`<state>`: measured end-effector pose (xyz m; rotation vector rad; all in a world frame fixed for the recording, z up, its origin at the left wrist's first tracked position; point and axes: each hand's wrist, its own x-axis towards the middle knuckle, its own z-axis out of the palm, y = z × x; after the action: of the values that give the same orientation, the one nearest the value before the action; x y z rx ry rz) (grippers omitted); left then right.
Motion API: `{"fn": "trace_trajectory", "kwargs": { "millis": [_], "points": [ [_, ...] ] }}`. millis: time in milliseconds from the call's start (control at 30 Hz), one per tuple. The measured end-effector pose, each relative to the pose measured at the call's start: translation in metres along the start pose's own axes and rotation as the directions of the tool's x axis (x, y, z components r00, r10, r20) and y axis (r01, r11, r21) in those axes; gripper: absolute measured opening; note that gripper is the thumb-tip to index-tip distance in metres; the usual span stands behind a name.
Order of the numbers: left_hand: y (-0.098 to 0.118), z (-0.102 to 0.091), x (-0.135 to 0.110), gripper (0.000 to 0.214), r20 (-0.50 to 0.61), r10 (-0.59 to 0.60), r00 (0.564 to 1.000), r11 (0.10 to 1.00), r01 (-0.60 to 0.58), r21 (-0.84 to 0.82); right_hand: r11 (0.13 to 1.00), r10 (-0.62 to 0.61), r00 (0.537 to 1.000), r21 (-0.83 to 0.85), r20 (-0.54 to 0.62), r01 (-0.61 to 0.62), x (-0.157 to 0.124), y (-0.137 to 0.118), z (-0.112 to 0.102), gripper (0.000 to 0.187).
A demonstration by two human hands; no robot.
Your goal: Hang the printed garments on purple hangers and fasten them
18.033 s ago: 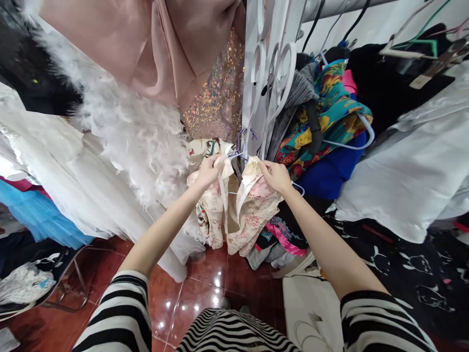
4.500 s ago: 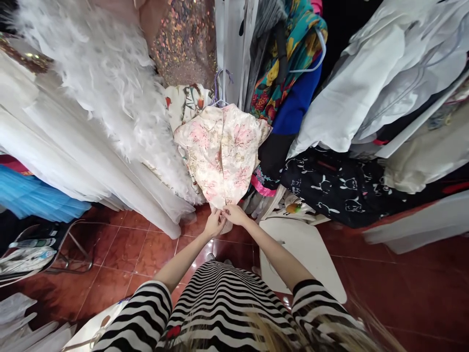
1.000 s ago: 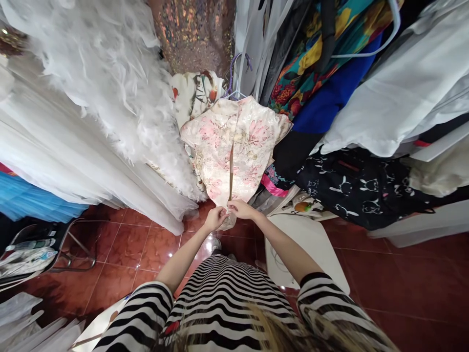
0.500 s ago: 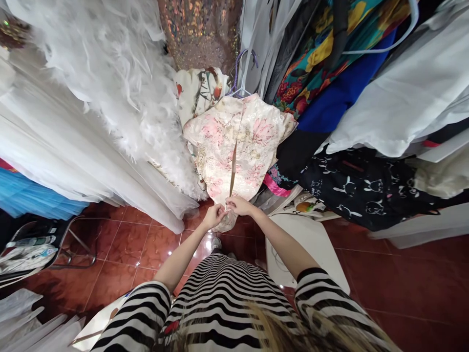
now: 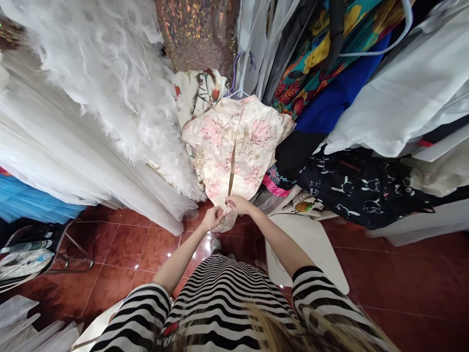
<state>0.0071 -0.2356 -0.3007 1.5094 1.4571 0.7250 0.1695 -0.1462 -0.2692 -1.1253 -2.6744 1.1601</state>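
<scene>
A cream dress with pink flowers (image 5: 249, 142) hangs on a hanger (image 5: 236, 78) among other clothes. A slit runs down its middle, open from about halfway to the hem. My left hand (image 5: 213, 217) pinches the hem on the left side of the slit. My right hand (image 5: 238, 204) pinches the hem on the right side, right beside the left hand. Both hands are closed on the fabric at the bottom of the slit. My striped sleeves and top fill the lower part of the view.
White feathered and tulle gowns (image 5: 91, 98) hang at the left, a sequined dress (image 5: 198, 29) behind. Colourful floral, blue and black garments (image 5: 330, 98) crowd the right. A white plastic stool (image 5: 311, 249) stands on the red tiled floor (image 5: 139, 244). A metal chair (image 5: 44, 249) is at far left.
Over the last second my hands have stayed at the hem of the floral dress, shifting slightly upward. The slit above them stays open.
</scene>
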Motion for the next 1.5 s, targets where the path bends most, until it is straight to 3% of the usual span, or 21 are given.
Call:
{"fn": "trace_trajectory", "kwargs": {
  "millis": [267,467,733,1100,1500],
  "points": [
    [0.000,-0.002,0.000,0.023,0.085,-0.010,0.996,0.994,0.000,0.113,0.997,0.067,0.998,-0.035,-0.020,-0.068,-0.002,0.007,0.007,0.015],
    [0.007,0.001,0.014,0.017,0.170,-0.032,0.985,0.965,-0.013,0.261,1.000,0.024,1.000,-0.010,-0.014,-0.024,-0.002,0.008,0.006,0.017],
    [0.018,0.008,0.025,0.018,0.069,-0.057,0.996,0.917,0.024,0.399,0.998,-0.050,0.998,0.047,0.029,0.048,-0.005,0.011,0.011,0.019],
    [0.025,0.000,0.032,0.023,0.059,-0.065,0.996,0.926,0.038,0.376,0.998,-0.015,0.999,-0.054,-0.035,0.013,-0.007,0.002,-0.004,0.015],
    [0.023,0.005,0.019,0.019,0.069,-0.053,0.996,0.936,0.025,0.350,0.992,0.031,0.999,-0.123,-0.042,-0.036,-0.010,0.000,-0.017,0.013]
  ]
}}
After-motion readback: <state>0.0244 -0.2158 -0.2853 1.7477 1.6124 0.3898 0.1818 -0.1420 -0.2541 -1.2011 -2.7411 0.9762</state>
